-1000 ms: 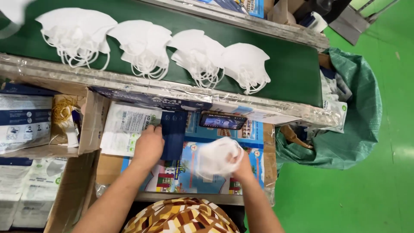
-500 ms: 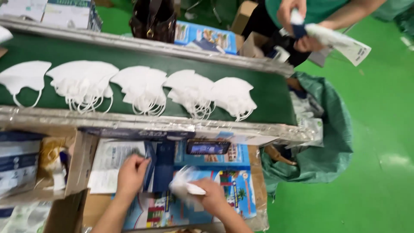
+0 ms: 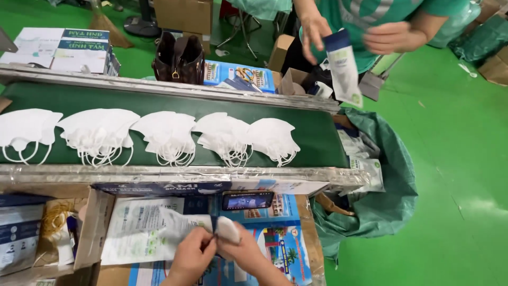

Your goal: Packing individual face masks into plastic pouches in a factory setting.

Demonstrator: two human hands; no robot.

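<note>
Since half a second ago both hands have drawn together over the surface (image 3: 296, 249). Folded white masks (image 3: 228, 229) now sit pinched in the right hand (image 3: 244, 253), entering the flat pouch (image 3: 159, 233) gripped by the left hand (image 3: 191, 255), below the green conveyor (image 3: 317, 140).

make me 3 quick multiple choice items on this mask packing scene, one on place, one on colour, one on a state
1. Where does the phone lie?
A. on the belt
B. just below the belt's near rail
C. in the green sack

2. What colour is the conveyor belt?
A. dark green
B. red
C. grey

3. What are the left hand and right hand doing?
A. resting flat, empty
B. together gripping a folded white mask at a pouch
C. lifting a box

Answers: 1 B, it lies under the rail; 2 A, green shows between the masks; 3 B, both hands' fingers close on it.
</note>
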